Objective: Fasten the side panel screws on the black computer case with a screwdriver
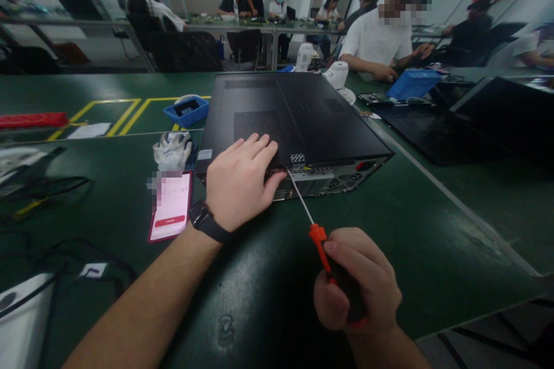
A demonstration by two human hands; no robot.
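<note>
A black computer case (320, 109) lies flat on the green table, its rear panel with the fan grille facing me. My left hand (242, 179) rests on the case's near left edge, fingers stretched over the vented lid and thumb at the rear edge. My right hand (363, 277) is wrapped round the orange and black handle of a screwdriver (318, 234). The screwdriver's shaft points up and left, and its tip meets the rear edge of the case just right of my left thumb. Whether the tip sits in a screw is too small to tell.
Left of the case are a phone (171, 207), grey-white gloves (173, 151) and a blue tray (186, 110). Cables (64, 242) lie far left. At right are a black panel (433, 132) and a blue box (413, 83), near a seated person.
</note>
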